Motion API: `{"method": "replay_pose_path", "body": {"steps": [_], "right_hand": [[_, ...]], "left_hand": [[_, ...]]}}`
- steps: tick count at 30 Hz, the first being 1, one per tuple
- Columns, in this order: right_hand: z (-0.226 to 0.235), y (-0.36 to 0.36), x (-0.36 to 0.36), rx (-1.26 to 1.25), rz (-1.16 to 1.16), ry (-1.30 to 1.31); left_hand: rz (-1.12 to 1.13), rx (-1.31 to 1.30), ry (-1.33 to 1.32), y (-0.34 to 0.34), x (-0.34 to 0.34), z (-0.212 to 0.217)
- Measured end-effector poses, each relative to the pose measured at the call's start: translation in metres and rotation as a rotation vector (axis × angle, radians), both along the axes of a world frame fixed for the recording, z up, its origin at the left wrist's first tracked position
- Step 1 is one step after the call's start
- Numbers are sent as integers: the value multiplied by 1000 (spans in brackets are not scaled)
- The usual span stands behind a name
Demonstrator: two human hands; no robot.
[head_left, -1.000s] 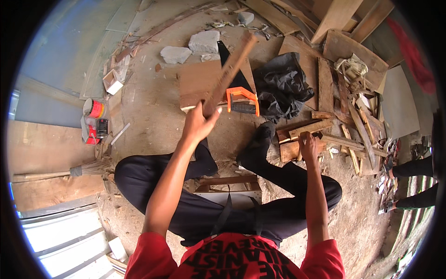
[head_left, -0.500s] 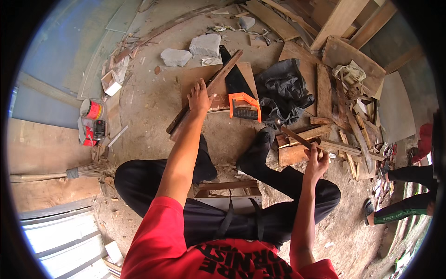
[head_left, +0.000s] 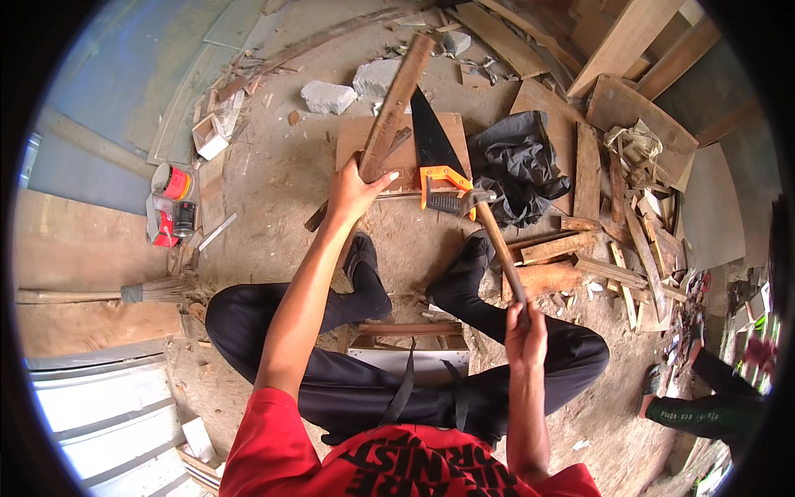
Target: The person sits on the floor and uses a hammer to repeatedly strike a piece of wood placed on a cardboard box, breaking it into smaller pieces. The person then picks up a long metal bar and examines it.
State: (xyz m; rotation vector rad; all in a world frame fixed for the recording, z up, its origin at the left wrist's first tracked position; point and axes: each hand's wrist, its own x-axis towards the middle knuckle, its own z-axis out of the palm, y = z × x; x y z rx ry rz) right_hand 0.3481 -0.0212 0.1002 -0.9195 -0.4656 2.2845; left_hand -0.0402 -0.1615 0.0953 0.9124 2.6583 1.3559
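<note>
My left hand (head_left: 354,192) is closed round the lower end of a narrow wooden plank (head_left: 399,99), which is tilted up and away from me. A second, darker wood strip (head_left: 315,217) lies below it, partly hidden by the hand. In my right hand (head_left: 526,333) is a hammer (head_left: 499,244), gripped near the end of its wooden handle. Its head appears over the end of the handsaw's grip. The handsaw (head_left: 432,132), with a black blade and an orange and black handle, rests on a brown board (head_left: 351,132) in front of my feet.
A crumpled black plastic bag (head_left: 517,166) lies right of the saw. Scrap wood (head_left: 551,248) is piled further right, near another person's leg (head_left: 691,414). Pale stone blocks (head_left: 329,97) sit beyond the board. Paint cans (head_left: 172,182) and a broom (head_left: 157,291) are at left.
My left hand has lifted the plank off the board, raising its far end. My right hand has swung the hammer left and lowered its grip. The other person's legs have shifted.
</note>
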Motion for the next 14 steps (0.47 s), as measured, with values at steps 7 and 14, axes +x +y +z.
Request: {"method": "replay_pose_path", "body": {"steps": [7, 14], "right_hand": [[15, -31, -27, -54, 499, 253], [38, -46, -25, 466, 577, -75]], "left_hand": [[-193, 188, -279, -9, 28, -4], [-202, 520, -757, -11, 112, -31]]}}
